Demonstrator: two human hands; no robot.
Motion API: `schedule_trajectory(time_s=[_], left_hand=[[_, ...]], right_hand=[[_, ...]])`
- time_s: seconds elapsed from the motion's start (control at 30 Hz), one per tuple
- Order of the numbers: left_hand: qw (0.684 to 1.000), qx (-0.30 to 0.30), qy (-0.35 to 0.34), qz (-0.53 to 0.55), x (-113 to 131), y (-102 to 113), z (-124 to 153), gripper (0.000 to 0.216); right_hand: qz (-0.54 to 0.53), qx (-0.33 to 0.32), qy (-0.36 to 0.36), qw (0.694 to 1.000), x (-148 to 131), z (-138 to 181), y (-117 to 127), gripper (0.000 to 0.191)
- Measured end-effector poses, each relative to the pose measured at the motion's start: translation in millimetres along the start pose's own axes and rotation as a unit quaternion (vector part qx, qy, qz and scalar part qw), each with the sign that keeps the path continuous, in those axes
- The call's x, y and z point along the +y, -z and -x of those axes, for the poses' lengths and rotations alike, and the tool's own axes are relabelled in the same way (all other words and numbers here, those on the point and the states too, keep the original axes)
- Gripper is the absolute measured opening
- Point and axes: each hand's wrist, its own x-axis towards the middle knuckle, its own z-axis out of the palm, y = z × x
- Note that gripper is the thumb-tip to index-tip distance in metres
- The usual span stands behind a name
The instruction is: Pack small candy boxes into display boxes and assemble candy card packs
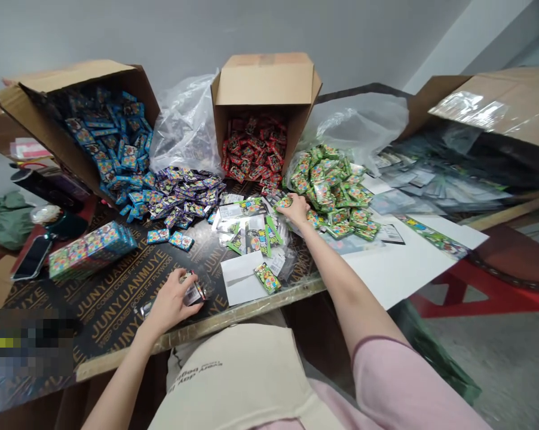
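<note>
Near the front edge of the table, my left hand (173, 298) is closed around a small dark packet (194, 291) with a pale label; clear plastic shows beside it. My right hand (297, 210) reaches to the left edge of a heap of green packets (332, 185), its fingers closed on a green packet (284, 202). One more green packet (268, 278) lies on a white card (240, 276) between my hands. Behind that card are flat printed plastic sleeves (251, 227) in green and black.
Cartons hold blue packets (112, 134) at left and red packets (254, 149) at centre. Purple packets (186, 194) are heaped between them. A stack of boxed packets (92, 248) and a phone (31, 258) lie left. Clear sleeves (435, 176) spill from a right-hand carton.
</note>
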Motion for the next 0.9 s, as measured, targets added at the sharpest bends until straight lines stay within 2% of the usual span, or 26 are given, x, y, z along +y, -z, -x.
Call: schedule_trajectory(time_s=[0.07, 0.13, 0.23, 0.3, 0.4, 0.5, 0.63, 0.7, 0.77, 0.83, 0.9], left_hand=[[1.000, 0.011, 0.021, 0.008, 1.7, 1.7, -1.7, 0.047], [0.998, 0.030, 0.044, 0.045, 5.2, 3.6, -4.8, 0.061], [0.988, 0.064, 0.063, 0.128, 10.2, 4.6, -10.9, 0.099], [0.981, 0.078, 0.071, 0.165, 12.1, 4.2, -13.2, 0.113], [0.976, 0.085, 0.074, 0.185, 13.5, 4.3, -11.8, 0.120], [0.977, 0.082, 0.052, 0.188, 13.9, 5.3, -7.3, 0.122], [0.976, 0.070, 0.014, 0.204, 17.4, 5.9, -5.3, 0.118], [0.975, 0.096, 0.021, 0.198, 21.5, 7.7, -7.9, 0.110], [0.963, 0.182, 0.083, 0.182, 26.3, 10.8, -13.3, 0.103], [0.925, 0.284, 0.172, 0.184, 30.3, 13.3, -21.0, 0.100], [0.879, 0.338, 0.230, 0.247, 32.2, 11.6, -29.9, 0.094]], right_hand=[[-0.076, 0.013, 0.071, 0.994, -18.5, 19.3, 1.7, 0.065], [-0.165, -0.016, 0.184, 0.969, -47.6, 53.0, 3.0, 0.062], [-0.220, -0.103, 0.374, 0.895, -95.1, 120.8, 8.6, 0.060], [-0.208, -0.138, 0.464, 0.850, -118.9, 162.2, 14.0, 0.061], [-0.149, -0.162, 0.540, 0.813, -136.6, 198.4, 17.7, 0.058], [-0.130, -0.219, 0.574, 0.778, -139.1, 206.3, 16.1, 0.058], [-0.185, -0.299, 0.574, 0.739, -140.4, 204.9, 14.2, 0.057], [-0.226, -0.309, 0.539, 0.751, -145.9, 207.3, 13.9, 0.061], [-0.285, -0.264, 0.444, 0.807, -155.6, 213.0, 12.0, 0.067], [-0.369, -0.212, 0.293, 0.856, -168.4, 221.3, 6.4, 0.073], [-0.455, -0.212, 0.152, 0.852, -182.0, 231.0, -3.5, 0.071]])
